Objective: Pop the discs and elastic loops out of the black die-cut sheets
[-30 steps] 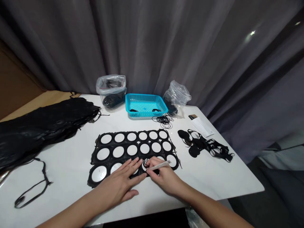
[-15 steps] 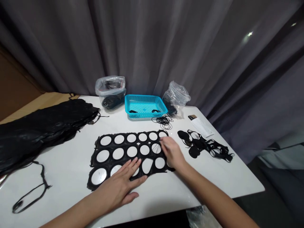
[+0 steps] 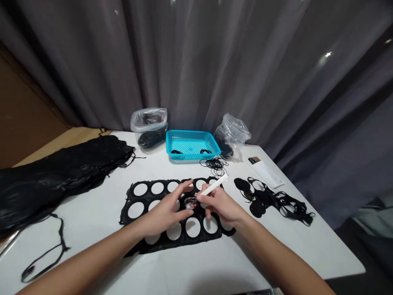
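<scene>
A black sheet (image 3: 138,247) with rows of round white-looking openings lies flat on the table under both hands. My right hand (image 3: 223,205) is closed around a slim white pen-like tool (image 3: 215,186), which slants up to the right. At the tool's lower end, thin dark strands (image 3: 190,200) show over the sheet; their exact kind is unclear. My left hand (image 3: 167,209) rests over the middle of the sheet, thumb and fingers spread on either side of those strands. A loose pile of thin black rings (image 3: 215,166) lies just beyond the sheet.
Behind stand a blue basket (image 3: 193,156) and two clear plastic bags, the left bag (image 3: 149,127) and the right bag (image 3: 233,133). Black cut-out scraps (image 3: 273,198) lie to the right, near a white paper (image 3: 267,174). Stacked black sheets (image 3: 61,180) cover the left side.
My left hand has lifted from lying flat and moved up, its fingers now spread. My right hand has shifted from the upper right toward it, and the white tool now shows in its grip.
</scene>
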Available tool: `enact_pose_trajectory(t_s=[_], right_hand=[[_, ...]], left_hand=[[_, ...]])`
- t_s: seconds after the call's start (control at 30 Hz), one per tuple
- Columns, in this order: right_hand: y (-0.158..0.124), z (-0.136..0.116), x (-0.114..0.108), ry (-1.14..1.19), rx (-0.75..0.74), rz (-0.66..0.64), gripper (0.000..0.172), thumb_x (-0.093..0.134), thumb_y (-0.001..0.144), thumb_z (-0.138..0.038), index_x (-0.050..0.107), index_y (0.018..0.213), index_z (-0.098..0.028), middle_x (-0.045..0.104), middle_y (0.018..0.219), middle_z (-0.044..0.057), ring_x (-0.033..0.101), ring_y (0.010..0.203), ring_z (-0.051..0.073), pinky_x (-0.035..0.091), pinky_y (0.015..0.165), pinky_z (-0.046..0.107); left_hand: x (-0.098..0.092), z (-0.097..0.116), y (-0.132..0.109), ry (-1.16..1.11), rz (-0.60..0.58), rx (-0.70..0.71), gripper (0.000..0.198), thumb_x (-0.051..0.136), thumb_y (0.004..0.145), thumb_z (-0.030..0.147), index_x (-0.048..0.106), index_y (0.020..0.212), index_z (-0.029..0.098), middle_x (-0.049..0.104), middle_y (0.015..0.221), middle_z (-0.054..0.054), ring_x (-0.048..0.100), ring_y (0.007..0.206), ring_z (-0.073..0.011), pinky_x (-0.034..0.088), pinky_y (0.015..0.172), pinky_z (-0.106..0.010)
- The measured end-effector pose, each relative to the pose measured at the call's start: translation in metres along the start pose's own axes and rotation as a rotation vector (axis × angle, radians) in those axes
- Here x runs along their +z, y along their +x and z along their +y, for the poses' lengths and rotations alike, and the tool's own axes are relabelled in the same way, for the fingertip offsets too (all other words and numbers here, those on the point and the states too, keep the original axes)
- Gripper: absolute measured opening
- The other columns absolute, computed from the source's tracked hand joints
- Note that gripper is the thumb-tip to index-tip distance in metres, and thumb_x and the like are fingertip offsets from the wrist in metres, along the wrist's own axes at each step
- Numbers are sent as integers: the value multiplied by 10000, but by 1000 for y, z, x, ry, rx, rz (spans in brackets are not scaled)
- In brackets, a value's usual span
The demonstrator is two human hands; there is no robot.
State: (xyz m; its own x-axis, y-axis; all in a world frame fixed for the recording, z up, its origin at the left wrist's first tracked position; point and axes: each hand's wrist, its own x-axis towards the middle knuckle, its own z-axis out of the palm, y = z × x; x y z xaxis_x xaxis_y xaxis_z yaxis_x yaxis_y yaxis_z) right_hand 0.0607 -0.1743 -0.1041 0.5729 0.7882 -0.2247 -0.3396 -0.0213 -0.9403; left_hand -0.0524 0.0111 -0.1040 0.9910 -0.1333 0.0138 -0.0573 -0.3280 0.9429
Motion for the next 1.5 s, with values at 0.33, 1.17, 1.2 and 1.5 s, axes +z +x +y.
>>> enact_pose_trajectory(t_s=[0.33, 1.17, 1.2, 1.5], right_hand=[[-16, 19, -10, 352, 202, -260, 420, 848, 728, -339, 467, 771, -169, 672, 972, 86, 643, 782, 133, 371, 453, 139], [3, 47, -2, -793, -349, 26, 222, 545, 934, -217, 505, 717, -196, 627, 829, 12, 564, 813, 168, 416, 749, 289], [1, 49, -2, -830, -375, 20, 215, 538, 943, -213, 507, 731, -198, 626, 839, 17, 561, 818, 171, 416, 746, 290], [20, 50, -25, -1338, -670, -8, 123, 450, 947, -136, 559, 918, -185, 643, 995, 119, 530, 913, 248, 393, 832, 369]], left_hand=[[-2, -15, 24, -189, 0, 0, 567, 593, 914, 311, 383, 1430, 208, 556, 856, 3, 620, 739, -135, 465, 615, -232], [31, -65, -41, 983, 42, 276, 593, 568, 962, 251, 386, 1526, 278, 254, 1625, -98, 270, 1483, -306, 319, 1176, -508], [31, -65, -41, 986, 41, 272, 604, 571, 960, 250, 376, 1532, 279, 229, 1632, -106, 265, 1484, -315, 323, 1171, -515], [31, -62, -41, 982, 60, 256, 574, 591, 907, 179, 477, 1461, 277, 116, 1656, -125, 198, 1484, -416, 315, 1141, -607]])
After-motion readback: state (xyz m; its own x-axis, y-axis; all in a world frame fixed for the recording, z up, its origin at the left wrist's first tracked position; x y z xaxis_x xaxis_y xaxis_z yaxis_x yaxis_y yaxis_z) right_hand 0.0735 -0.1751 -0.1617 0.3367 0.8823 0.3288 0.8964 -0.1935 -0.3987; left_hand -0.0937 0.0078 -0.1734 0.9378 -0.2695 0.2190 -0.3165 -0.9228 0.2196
